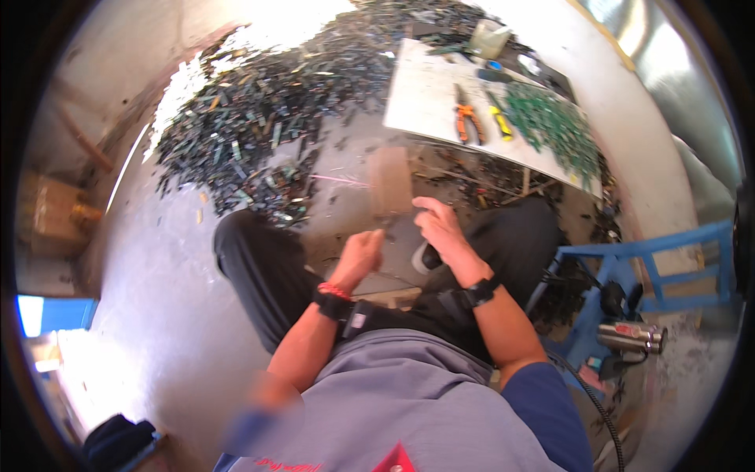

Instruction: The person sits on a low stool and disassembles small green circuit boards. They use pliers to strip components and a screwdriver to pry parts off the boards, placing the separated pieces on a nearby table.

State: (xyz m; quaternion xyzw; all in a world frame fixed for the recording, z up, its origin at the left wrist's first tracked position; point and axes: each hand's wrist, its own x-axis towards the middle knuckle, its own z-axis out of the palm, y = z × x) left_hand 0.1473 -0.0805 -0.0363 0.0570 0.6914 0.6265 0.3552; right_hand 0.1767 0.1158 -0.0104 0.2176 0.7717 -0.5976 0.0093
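Observation:
Both hands are held in front of my lap, a short gap between them. My left hand (pixel 359 256) has its fingers curled together, the tips pointing toward the other hand. My right hand (pixel 443 230) is also closed, its thumb and index finger bent inward. Whatever either of them holds is too small or hidden to make out. Just beyond the hands lies a flat brown board (pixel 391 181) on the floor. Orange-handled pliers (pixel 467 118) and a yellow-handled tool (pixel 501 126) rest on a white tabletop (pixel 421 94) ahead to the right.
A large heap of dark narrow strips (pixel 244 118) covers the floor ahead left. Green pieces (pixel 550 130) are piled on the tabletop, near a translucent container (pixel 489 38). To my right stand a blue frame (pixel 653 267) and a silver cylinder (pixel 631 337). A cardboard box (pixel 51 208) sits far left.

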